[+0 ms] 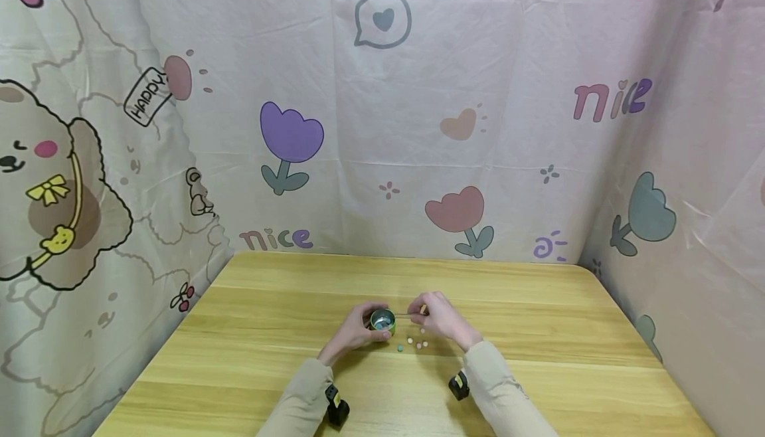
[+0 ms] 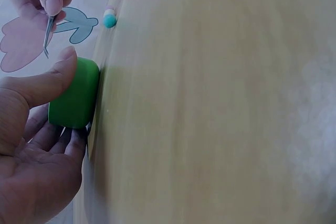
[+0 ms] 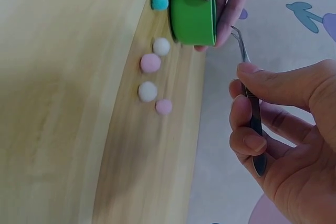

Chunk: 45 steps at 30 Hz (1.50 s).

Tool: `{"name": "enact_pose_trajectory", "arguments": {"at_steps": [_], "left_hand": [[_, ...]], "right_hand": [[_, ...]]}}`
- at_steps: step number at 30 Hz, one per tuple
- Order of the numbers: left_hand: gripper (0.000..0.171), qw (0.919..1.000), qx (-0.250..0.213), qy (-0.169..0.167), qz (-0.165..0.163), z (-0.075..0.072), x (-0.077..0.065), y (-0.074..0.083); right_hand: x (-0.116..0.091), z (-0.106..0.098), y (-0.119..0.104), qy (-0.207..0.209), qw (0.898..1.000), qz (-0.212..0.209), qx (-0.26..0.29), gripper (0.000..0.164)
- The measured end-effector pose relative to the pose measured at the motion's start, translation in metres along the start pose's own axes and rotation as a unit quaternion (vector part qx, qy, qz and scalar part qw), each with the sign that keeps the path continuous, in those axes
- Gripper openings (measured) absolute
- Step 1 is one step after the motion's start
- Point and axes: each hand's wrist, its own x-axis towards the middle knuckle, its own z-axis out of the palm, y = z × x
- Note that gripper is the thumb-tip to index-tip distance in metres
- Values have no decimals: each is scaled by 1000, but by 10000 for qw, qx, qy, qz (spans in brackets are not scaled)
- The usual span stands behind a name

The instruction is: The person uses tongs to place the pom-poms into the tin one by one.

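A small round green container (image 1: 382, 329) with a shiny metallic inside stands upright on the table. My left hand (image 1: 356, 326) grips it from the left, thumb on the near side and fingers on the far side. Its contents are too small to make out in the head view. In my right hand (image 1: 441, 316), thumb and fingers pinch metal tweezers (image 3: 255, 114). Their bent tips point at the container, just above its rim, with nothing visible between them. Near the container lie a teal pompom (image 3: 160, 2), white pompoms (image 3: 147, 92) and pink pompoms (image 3: 150, 63).
The wooden table (image 1: 269, 304) spreads out on all sides of the hands. Printed fabric (image 1: 382, 91) hangs behind it and along both sides. Black devices (image 1: 337, 410) are worn at the wrists, over beige sleeves (image 1: 505, 384).
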Motion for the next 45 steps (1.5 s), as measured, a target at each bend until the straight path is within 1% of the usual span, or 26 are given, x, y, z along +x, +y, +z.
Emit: {"name": "enact_pose_trajectory", "arguments": {"at_steps": [7,11,18,22,27,35,45], "left_hand": [[63,10000,30,25,-87,1,1,0],[63,10000,34,18,-85,1,0,1],[62,10000,-34,-4,-15,0,-1,2],[62,10000,-99,7,13,0,-1,2],[62,10000,-58,16,0,0,-1,2],[62,10000,13,-16,21,0,-1,1],[63,10000,-43,-9,64,0,-1,1]], "right_hand": [[-6,-2,3,108,9999,32,-108,12],[-8,-2,5,134,9998,74,-122,12],[-12,-1,10,261,9995,-12,-148,10],[-14,-1,13,266,9995,38,-186,10],[-18,-2,15,224,9995,114,-166,12],[-25,-6,18,297,9993,173,-165,12],[-34,-10,26,316,9992,125,-189,11]]}}
